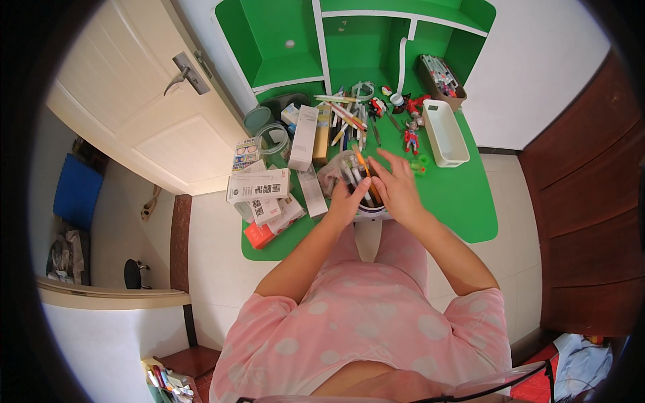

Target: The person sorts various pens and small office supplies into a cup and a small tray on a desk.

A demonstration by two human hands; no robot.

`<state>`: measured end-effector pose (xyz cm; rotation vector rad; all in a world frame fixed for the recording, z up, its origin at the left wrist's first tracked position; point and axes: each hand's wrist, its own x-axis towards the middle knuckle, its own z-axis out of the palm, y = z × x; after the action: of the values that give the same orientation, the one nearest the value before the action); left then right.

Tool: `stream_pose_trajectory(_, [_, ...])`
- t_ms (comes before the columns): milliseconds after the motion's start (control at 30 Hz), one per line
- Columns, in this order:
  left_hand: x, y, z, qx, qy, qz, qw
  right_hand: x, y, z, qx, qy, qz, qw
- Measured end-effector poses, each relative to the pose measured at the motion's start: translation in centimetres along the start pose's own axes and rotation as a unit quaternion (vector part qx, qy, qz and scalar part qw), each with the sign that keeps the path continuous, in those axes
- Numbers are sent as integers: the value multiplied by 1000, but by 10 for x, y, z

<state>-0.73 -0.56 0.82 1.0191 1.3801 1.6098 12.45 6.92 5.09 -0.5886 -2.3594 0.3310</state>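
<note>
A round pen cup filled with pens stands at the desk's near edge, right in front of me. Around its left side curls my left hand, with the thumb lying over the pens. My right hand is at the cup's right side, fingers stretched and apart, its thumb close to the upright pens. An orange pen sticks up above the others. Behind the left hand lies a crumpled greyish-pink cloth, partly hidden by the cup and hand.
Loose pens are heaped on the green desk. Cardboard boxes crowd the left. To the right are toy figures, a white plastic bin and a brown basket of pens. A door stands at the left.
</note>
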Motion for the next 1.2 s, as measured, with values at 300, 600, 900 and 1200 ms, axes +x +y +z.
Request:
stream_pose_trajectory(300, [-8, -25, -8, -18, -74, 101, 992, 13, 32, 7, 219, -18, 89, 971])
stream_pose_trajectory(600, [-8, -29, -12, -14, -95, 67, 993, 98, 104, 30, -1, -234, 199, 952])
stream_pose_trajectory(900, [-7, -27, -17, 34, -111, 50, 992, 126, 96, 82, -86, -259, 304, 913])
stream_pose_trajectory(1200, [-8, -31, -16, 46, -99, 92, 990, 119, 125, 95, -150, -265, 225, 926])
